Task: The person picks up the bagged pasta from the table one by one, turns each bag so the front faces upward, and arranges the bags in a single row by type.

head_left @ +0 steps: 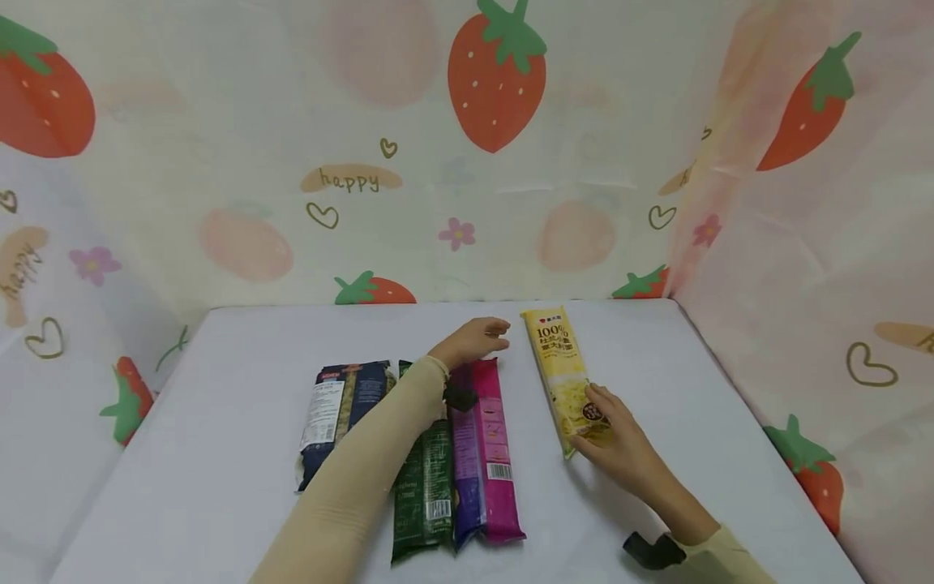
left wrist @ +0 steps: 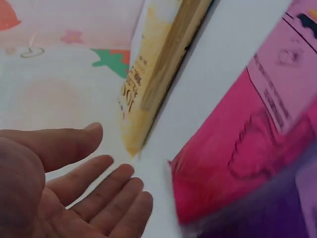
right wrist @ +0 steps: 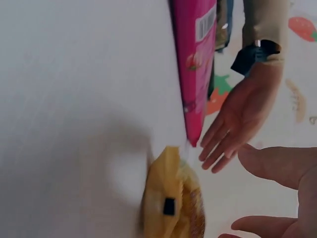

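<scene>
A yellow pasta pack [head_left: 558, 365] lies tilted on the right of the table. My right hand [head_left: 623, 446] is over its lower end, thumb and fingers spread to either side; in the right wrist view a gap shows between these fingers and the pack [right wrist: 163, 198]. My left hand [head_left: 473, 341] hovers above the far end of a pink and purple pack [head_left: 498, 438], fingers extended and holding nothing. In the left wrist view the palm [left wrist: 94, 198] is beside the yellow pack's far tip. The left forearm partly hides a green spaghetti pack [head_left: 423, 495].
A dark blue pack [head_left: 368, 389] with a white label lies left of the green one, partly behind the left sleeve [head_left: 350, 487]. All packs rest on a white table [head_left: 190, 454]. Strawberry-print cloth [head_left: 496, 211] walls the back and both sides.
</scene>
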Demonstrator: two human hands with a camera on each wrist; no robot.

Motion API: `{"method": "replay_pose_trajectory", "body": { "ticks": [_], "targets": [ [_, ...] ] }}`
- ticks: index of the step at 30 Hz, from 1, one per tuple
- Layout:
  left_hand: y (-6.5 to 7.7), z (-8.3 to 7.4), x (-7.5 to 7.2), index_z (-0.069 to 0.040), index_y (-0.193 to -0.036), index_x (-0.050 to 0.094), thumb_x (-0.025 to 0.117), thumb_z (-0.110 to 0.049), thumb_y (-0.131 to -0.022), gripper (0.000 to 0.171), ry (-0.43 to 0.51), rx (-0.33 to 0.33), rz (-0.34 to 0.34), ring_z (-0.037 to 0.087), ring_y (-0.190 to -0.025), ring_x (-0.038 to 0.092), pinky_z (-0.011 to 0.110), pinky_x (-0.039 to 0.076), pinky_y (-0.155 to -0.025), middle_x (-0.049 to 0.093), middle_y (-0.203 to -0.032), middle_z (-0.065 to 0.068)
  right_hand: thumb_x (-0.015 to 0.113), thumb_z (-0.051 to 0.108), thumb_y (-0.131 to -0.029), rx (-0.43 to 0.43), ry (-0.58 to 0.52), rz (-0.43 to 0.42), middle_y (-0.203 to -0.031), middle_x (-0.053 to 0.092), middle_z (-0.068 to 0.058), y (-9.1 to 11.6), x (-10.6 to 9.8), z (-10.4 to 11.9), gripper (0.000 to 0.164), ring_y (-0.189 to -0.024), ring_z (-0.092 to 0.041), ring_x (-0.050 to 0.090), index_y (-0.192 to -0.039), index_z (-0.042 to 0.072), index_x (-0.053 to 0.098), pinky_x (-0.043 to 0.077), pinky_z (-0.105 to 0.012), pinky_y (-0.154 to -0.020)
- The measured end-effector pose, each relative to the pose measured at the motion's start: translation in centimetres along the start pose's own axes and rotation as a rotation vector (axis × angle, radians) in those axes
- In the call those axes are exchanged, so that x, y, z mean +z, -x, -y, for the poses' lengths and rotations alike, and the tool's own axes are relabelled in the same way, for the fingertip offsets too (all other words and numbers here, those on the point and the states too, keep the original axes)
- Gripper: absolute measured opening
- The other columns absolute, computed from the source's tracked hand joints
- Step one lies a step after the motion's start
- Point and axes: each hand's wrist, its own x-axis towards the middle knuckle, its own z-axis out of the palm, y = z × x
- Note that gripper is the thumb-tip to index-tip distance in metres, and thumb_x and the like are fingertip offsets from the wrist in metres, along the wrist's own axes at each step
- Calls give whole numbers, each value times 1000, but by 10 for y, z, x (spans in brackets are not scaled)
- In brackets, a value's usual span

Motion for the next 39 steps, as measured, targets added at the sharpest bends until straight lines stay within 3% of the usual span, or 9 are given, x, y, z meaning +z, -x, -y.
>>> {"method": "replay_pose_trajectory", "body": {
  "ticks": [4,8,16,20,23,30,33,39],
  "targets": [
    [15,-3,-11,3,-159,47,58,-21,-112,54,-167,7,44,36,-152,45,48,38,-125,50,-162,20,83,15,-96,-65,-39,-33,-169,35,-24,6,6,12,80,-157,-50,30,-163,-1,41,31,-68,-122],
    [30,-4,-18,3,-158,50,59,-24,-112,54,-310,-17,74,36,-150,47,49,39,-124,52,-160,20,85,19,-95,-104,-63,-14,-167,40,-21,12,14,20,80,-155,-48,35,-163,6,45,36,-70,-119],
    [57,1,-23,-1,-160,48,63,-29,-110,58,-385,-100,54,36,-151,46,52,41,-122,50,-161,20,87,23,-94,-189,-106,79,-167,44,-15,19,37,28,80,-156,-43,37,-163,14,48,37,-69,-119],
    [65,4,-23,-1,-160,47,70,-29,-107,65,-423,-126,74,36,-150,47,51,41,-122,50,-162,21,87,30,-94,-200,-140,155,-170,41,-12,20,47,31,84,-158,-39,35,-166,18,44,38,-64,-120],
    [71,7,-22,0,-161,45,75,-29,-104,71,-438,-140,100,36,-148,50,50,43,-121,51,-160,22,87,34,-94,-215,-164,226,-171,38,-14,20,55,35,90,-157,-38,36,-167,14,39,40,-60,-120],
    [71,14,-16,0,-155,54,83,-28,-98,70,-478,-114,70,33,-133,60,48,50,-113,59,-147,19,90,39,-90,-195,-233,361,-172,30,-20,25,69,42,107,-152,-43,43,-170,5,28,41,-52,-119],
    [70,17,-13,-1,-152,58,85,-28,-97,67,-502,-110,40,32,-129,62,48,52,-110,62,-142,17,91,46,-87,-205,-182,364,-175,28,-17,26,73,45,111,-153,-42,41,-170,7,29,39,-57,-121],
    [69,18,-11,-3,-152,59,85,-31,-96,68,-574,-122,22,32,-129,61,48,52,-110,62,-140,16,92,58,-80,-211,-51,381,-178,18,-16,27,80,50,123,-161,-43,23,-171,6,27,33,-66,-122]
  ]
}}
